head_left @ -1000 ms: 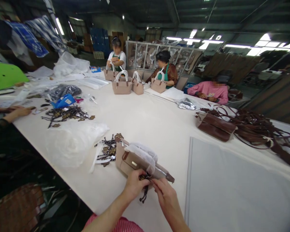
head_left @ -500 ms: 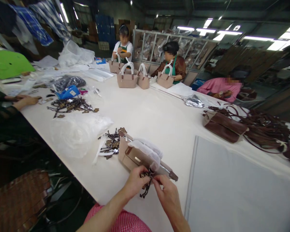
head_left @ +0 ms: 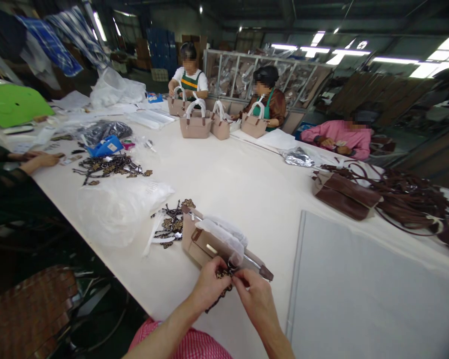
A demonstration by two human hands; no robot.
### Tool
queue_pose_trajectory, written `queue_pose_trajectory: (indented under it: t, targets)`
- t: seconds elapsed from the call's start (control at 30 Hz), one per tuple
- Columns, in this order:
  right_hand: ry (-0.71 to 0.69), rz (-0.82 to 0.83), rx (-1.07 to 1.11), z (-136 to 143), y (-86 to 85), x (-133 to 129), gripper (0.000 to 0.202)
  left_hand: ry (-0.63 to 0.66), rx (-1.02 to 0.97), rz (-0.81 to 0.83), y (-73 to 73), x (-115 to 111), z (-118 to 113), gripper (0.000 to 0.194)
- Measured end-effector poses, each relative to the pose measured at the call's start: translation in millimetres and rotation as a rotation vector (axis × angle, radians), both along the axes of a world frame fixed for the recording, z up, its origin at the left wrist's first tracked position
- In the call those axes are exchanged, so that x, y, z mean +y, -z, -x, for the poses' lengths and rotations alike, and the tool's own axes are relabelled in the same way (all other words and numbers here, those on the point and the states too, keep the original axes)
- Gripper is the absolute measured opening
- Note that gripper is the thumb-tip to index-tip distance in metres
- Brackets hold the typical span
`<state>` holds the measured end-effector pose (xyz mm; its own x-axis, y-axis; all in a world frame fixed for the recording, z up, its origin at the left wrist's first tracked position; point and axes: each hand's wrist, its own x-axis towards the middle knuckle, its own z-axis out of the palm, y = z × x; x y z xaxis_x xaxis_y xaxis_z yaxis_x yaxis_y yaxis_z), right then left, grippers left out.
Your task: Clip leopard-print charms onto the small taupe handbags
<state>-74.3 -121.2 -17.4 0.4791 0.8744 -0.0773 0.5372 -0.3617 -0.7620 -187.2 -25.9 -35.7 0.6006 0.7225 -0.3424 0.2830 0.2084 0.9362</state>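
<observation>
A small leopard-patterned charm (head_left: 224, 277) with dark cords is pinched between the fingertips of the left hand (head_left: 206, 285) and the right hand (head_left: 255, 298), both sets of fingers being closed on it. The charm is held just at the near edge of a beige handbag (head_left: 202, 244), which lies on its side on the white table (head_left: 247, 189) close to the person's body. The bag's handle is wrapped in white protective film (head_left: 224, 237), and this wrapping lies directly behind the fingertips, touching or nearly touching them. Part of the charm is hidden by the left fingers, so its exact attachment to the bag cannot be told.

Just beside the bag, on its far left, a small heap of similar patterned charms (head_left: 172, 223) is seen, partly overlapped by a crumpled clear plastic bag (head_left: 115, 207). A larger heap of charms (head_left: 108, 167) lies farther along the table, near a blue packet (head_left: 105, 146) and another person's hand (head_left: 39, 160). To the right a grey sheet (head_left: 359, 279) is spread flat, well apart from the hands. Beyond it a brown leather bag (head_left: 344, 194) and a tangle of brown straps (head_left: 407, 199) are laid. At the far end several upright beige handbags (head_left: 194, 124) are being handled by seated people.
</observation>
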Motion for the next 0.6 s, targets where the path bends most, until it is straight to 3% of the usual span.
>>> queue_pose_trajectory:
  t: [0.33, 0.6]
  targets:
    - [0.028, 0.025, 0.045, -0.1, -7.5, 5.6, 0.021, -0.08, -0.008, -0.005, 11.9, -4.0, -3.3, 0.024]
    - [0.039, 0.041, 0.094, 2.9, -10.7, 8.9, 0.023, -0.061, -0.011, -0.104, 1.2, -7.5, 0.3, 0.02]
